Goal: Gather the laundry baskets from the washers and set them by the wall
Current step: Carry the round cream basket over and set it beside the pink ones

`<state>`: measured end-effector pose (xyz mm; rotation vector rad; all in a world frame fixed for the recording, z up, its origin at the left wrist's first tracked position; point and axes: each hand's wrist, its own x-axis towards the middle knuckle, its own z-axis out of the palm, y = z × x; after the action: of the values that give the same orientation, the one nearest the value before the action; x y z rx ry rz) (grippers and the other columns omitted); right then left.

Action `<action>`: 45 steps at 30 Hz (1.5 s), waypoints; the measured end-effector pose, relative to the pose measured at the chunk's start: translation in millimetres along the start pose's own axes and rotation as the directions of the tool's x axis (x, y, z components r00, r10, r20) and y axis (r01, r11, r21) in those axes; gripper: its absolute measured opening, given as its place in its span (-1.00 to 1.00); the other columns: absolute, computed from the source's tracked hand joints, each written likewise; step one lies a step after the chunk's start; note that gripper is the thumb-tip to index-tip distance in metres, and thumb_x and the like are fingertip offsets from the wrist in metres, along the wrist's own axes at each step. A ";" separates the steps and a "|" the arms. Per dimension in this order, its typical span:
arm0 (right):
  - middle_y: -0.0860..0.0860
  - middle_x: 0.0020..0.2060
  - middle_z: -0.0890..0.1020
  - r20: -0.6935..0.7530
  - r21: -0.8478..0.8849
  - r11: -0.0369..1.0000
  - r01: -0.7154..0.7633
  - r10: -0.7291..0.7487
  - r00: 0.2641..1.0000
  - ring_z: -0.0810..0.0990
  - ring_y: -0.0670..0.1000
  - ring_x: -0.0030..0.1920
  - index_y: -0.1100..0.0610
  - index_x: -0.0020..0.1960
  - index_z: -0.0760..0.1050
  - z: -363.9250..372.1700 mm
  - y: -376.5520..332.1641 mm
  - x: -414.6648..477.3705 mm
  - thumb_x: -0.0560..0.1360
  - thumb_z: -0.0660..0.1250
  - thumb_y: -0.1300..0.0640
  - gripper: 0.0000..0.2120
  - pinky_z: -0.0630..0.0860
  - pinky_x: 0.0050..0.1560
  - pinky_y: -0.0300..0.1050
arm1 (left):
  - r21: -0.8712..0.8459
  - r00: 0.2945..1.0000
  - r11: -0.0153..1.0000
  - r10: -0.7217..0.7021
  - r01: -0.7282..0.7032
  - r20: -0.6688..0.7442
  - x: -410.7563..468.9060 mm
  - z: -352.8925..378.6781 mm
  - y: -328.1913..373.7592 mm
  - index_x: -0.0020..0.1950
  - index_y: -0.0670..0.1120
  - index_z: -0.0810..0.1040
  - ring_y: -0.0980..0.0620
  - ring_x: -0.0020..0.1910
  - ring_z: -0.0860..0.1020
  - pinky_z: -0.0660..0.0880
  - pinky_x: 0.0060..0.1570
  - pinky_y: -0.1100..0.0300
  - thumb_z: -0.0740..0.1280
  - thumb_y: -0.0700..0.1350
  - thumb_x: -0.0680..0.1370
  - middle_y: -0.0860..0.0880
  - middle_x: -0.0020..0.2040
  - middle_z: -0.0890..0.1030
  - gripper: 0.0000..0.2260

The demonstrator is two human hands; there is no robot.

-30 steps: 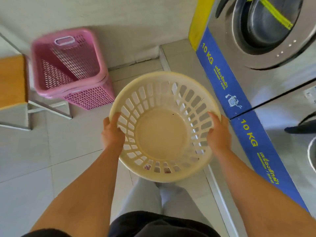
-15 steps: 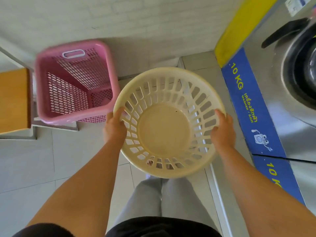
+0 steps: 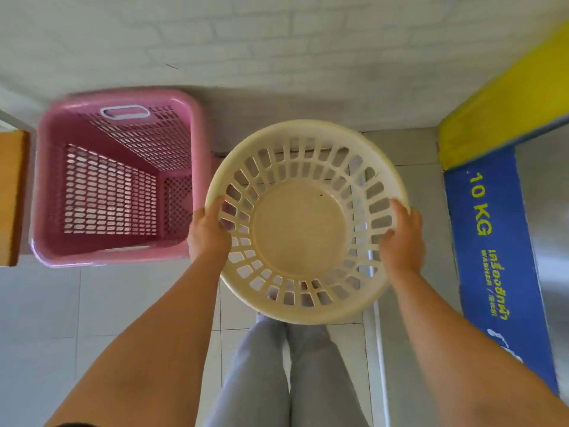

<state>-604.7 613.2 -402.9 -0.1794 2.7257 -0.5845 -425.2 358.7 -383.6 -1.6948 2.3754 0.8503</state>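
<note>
I hold a round cream laundry basket (image 3: 300,229) in front of me above the floor, empty, its opening facing up. My left hand (image 3: 207,234) grips its left rim and my right hand (image 3: 401,238) grips its right rim. A square pink laundry basket (image 3: 114,180), empty, stands on the floor against the white brick wall (image 3: 277,41), just left of the cream one.
A washer front with a blue "10 KG" panel (image 3: 492,257) and a yellow strip (image 3: 505,118) runs along the right. A wooden bench edge (image 3: 12,195) shows at the far left. Pale floor tiles (image 3: 61,318) lie below, with my grey trouser legs under the basket.
I have stepped closer to the wall with the cream basket. The pink basket and wall now fill more of the view, and the washer door has slid out to the right.
</note>
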 end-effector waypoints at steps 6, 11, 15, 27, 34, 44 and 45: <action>0.05 0.41 0.29 0.004 0.007 1.000 -0.013 0.013 1.000 0.57 0.19 0.04 -0.07 0.45 0.25 46.2 -4.3 71.4 0.52 0.17 0.37 -0.41 0.52 -0.13 0.01 | -0.039 1.000 0.999 -0.011 0.011 -0.012 70.1 44.3 15.4 0.41 0.13 0.39 0.05 -0.16 0.44 0.44 -0.11 0.13 0.16 -0.39 0.50 -0.08 0.23 0.45 -0.42; 0.03 0.42 0.28 0.003 0.016 1.000 -0.018 0.018 1.000 0.59 0.19 0.01 -0.09 0.44 0.27 95.0 -2.9 116.3 0.49 0.17 0.39 -0.39 0.52 -0.16 0.01 | -0.056 0.998 0.997 -0.062 0.060 -0.024 117.7 86.8 11.4 0.41 0.15 0.37 -0.02 -0.10 0.46 0.51 0.01 0.02 0.16 -0.42 0.46 -0.10 0.25 0.45 -0.36; -0.01 0.47 0.24 -0.012 0.023 0.999 -0.031 0.031 0.999 0.59 0.16 0.04 -0.11 0.44 0.27 132.8 2.9 140.6 0.51 0.13 0.38 -0.39 0.42 -0.15 -0.11 | -0.114 0.991 0.985 -0.131 0.127 -0.031 149.8 119.0 5.8 0.42 0.18 0.36 -0.08 0.01 0.50 0.46 -0.05 0.09 0.09 -0.43 0.46 -0.04 0.33 0.39 -0.33; 0.03 0.54 0.03 0.109 0.083 0.996 0.020 -0.029 0.994 0.47 0.16 0.29 -0.11 0.50 0.15 212.7 27.9 188.3 0.50 0.12 0.46 -0.29 0.43 -0.12 -0.11 | -0.139 0.987 0.982 -0.115 0.130 0.112 219.7 186.1 -33.5 0.48 0.18 0.27 -0.13 0.28 0.43 0.41 0.26 0.04 0.08 -0.40 0.52 -0.08 0.42 0.27 -0.35; -0.06 0.56 -0.22 0.310 -0.087 0.996 -0.037 0.062 0.949 0.12 0.15 0.50 -0.17 0.54 0.00 208.4 14.2 207.1 0.60 0.16 0.07 -0.41 0.37 0.24 0.04 | -0.002 0.932 0.991 -0.128 0.137 0.339 235.8 192.2 -34.8 0.54 0.10 0.14 -0.15 0.52 0.12 0.22 0.46 -0.05 0.24 -0.30 0.52 -0.05 0.57 -0.10 -0.34; 0.10 0.56 0.04 0.258 -0.252 0.938 0.238 -0.172 0.951 0.15 0.14 0.52 0.03 0.55 0.11 160.7 -16.4 127.2 0.63 0.07 -0.02 -0.49 0.25 0.40 0.06 | 0.202 0.941 0.966 0.089 -0.162 0.327 159.7 135.3 -1.8 0.58 0.03 -0.06 -0.07 0.57 -0.17 -0.12 0.53 -0.08 0.14 -0.01 0.63 -0.04 0.60 -0.14 -0.43; 0.11 0.56 0.06 0.263 -0.260 0.925 0.279 -0.210 0.942 0.16 0.14 0.51 0.04 0.54 0.12 152.1 -19.9 119.4 0.63 0.05 -0.02 -0.50 0.25 0.40 0.05 | 0.208 0.939 0.960 0.113 -0.187 0.324 149.9 127.0 -0.1 0.58 0.01 -0.05 -0.08 0.57 -0.16 -0.12 0.52 -0.07 0.11 0.03 0.64 -0.06 0.60 -0.12 -0.44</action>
<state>-660.4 515.3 -561.3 -0.6325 2.5626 -0.1981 -510.7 295.2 -548.7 -1.2052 2.3019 0.7524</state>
